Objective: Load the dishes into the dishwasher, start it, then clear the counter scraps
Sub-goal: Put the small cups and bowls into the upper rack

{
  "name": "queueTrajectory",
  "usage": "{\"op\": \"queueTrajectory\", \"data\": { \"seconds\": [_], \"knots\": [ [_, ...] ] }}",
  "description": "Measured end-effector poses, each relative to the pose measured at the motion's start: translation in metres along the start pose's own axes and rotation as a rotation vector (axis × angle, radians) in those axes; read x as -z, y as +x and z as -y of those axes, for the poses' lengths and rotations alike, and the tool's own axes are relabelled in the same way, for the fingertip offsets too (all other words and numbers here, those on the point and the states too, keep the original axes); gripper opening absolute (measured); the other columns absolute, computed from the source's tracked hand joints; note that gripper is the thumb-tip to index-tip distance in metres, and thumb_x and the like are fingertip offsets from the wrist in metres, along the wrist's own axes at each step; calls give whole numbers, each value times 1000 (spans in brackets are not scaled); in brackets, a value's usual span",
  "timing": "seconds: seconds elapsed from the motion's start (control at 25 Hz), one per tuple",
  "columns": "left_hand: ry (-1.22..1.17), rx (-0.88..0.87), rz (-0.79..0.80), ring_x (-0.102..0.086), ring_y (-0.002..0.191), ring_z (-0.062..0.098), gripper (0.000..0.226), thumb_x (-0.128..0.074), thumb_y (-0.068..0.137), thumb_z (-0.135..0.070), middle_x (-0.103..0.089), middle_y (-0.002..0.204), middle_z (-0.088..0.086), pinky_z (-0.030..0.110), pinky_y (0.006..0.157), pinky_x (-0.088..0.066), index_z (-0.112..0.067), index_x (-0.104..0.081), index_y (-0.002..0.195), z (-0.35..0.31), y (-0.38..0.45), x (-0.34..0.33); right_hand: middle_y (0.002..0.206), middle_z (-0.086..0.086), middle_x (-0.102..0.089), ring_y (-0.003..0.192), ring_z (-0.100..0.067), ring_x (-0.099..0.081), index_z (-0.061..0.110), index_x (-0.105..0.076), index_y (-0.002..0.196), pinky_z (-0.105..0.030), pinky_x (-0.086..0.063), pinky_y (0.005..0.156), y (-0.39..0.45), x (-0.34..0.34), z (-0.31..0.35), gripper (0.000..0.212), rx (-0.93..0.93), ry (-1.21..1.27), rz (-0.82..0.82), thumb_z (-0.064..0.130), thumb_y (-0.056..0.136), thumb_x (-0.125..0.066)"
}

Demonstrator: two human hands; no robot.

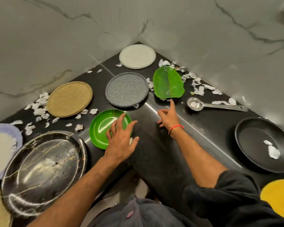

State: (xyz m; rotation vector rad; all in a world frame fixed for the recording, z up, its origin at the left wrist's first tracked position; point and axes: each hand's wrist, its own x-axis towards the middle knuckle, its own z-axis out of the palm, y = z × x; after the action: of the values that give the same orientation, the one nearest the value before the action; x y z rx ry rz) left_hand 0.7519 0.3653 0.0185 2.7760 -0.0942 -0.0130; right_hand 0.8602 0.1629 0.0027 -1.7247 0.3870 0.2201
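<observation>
Corner counter, black polished stone, grey marble-look walls on both sides; dishes laid flat and apart, presumably so each can be lifted singly.

Item, left hand: your grip is open, fingers spread and nearly straight, lying over the near right edge of the green bowl. Nothing is held yet; whether the fingertips touch the rim cannot be told.

Item, right hand: forefinger stretched toward the near edge of the green leaf-shaped plate, the other fingers loosely curled on nothing. Grip empty.

Item, speckled grey plate, just beyond the bowl; tan plate to its left; white plate deepest in the corner.

Item, steel ladle, right of the leaf plate, bowl end toward you.

Item, black pan, far right, holding paper bits.

Item, large dark marbled plate, near left.

Item, torn white scraps, scattered among the dishes.

No dishwasher in view; loading judged not yet begun.
</observation>
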Motion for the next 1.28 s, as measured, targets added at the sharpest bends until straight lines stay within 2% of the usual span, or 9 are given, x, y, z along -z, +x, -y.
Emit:
{"op": "queueTrajectory", "data": {
  "seconds": [0.08,0.16,0.32,0.44,0.6,0.68,0.92,1.08,1.28],
  "knots": [
    [19,127,-65,-15,146,31,65,-69,87,-44,-9,164,3,60,114,-25,-39,-43,146,23,-14,11,80,6,-60,74,-22,-62,22,-36,148,-34,-50,72,-7,-32,1,63,178,-198,-11,20,90,-62],
    [25,236,-132,-17,146,32,66,-70,86,-42,-13,163,3,61,112,-27,-40,-43,146,48,-35,23,74,10,-55,73,-15,-58,19,-48,138,-26,-44,74,-26,-71,7,50,354,-269,108,18,90,-64],
    [22,408,-189,-19,145,29,64,-68,87,-46,-11,164,-1,59,112,-29,-40,-43,146,97,-98,45,82,6,-57,64,-7,-53,18,-56,130,-27,-44,73,-74,-152,12,40,575,-314,405,12,90,-63],
    [29,593,-249,-16,147,27,64,-64,89,-55,-7,165,-4,57,115,-22,-44,-39,147,131,-159,61,83,10,-58,51,-5,-49,23,-60,124,-23,-43,60,-115,-210,5,35,647,-309,620,11,92,-61],
    [24,852,-384,-20,145,31,63,-64,89,-57,-12,163,-2,59,113,-26,-42,-41,146,171,-244,76,89,7,-62,53,-5,-50,21,-62,123,-12,-41,60,-181,-275,-3,32,693,-312,907,9,93,-60],
    [6,957,-460,-20,145,31,60,-65,90,-54,-13,162,-3,60,112,-25,-41,-44,144,194,-287,81,94,7,-64,53,-5,-50,21,-61,125,-12,-40,61,-218,-312,-6,33,724,-341,1026,11,94,-59],
    [-12,1102,-542,-17,145,29,60,-60,92,-58,-13,162,-2,60,113,-23,-41,-41,146,271,-395,99,94,6,-66,58,-3,-53,23,-63,121,-19,-46,63,-320,-418,-30,33,725,-322,1117,8,92,-59],
    [-34,1199,-578,-13,146,30,60,-58,93,-58,-9,163,-1,63,114,-21,-37,-41,147,331,-477,113,109,8,-67,74,-7,-60,23,-60,127,-32,-53,70,-383,-485,-48,39,735,-349,1145,8,91,-61],
    [-37,1258,-619,-17,145,32,61,-65,91,-52,-15,162,2,65,113,-22,-35,-45,146,374,-552,124,121,10,-63,89,-11,-63,25,-56,132,-23,-47,65,-448,-531,-57,43,736,-376,1239,11,92,-60]
  ]
}}
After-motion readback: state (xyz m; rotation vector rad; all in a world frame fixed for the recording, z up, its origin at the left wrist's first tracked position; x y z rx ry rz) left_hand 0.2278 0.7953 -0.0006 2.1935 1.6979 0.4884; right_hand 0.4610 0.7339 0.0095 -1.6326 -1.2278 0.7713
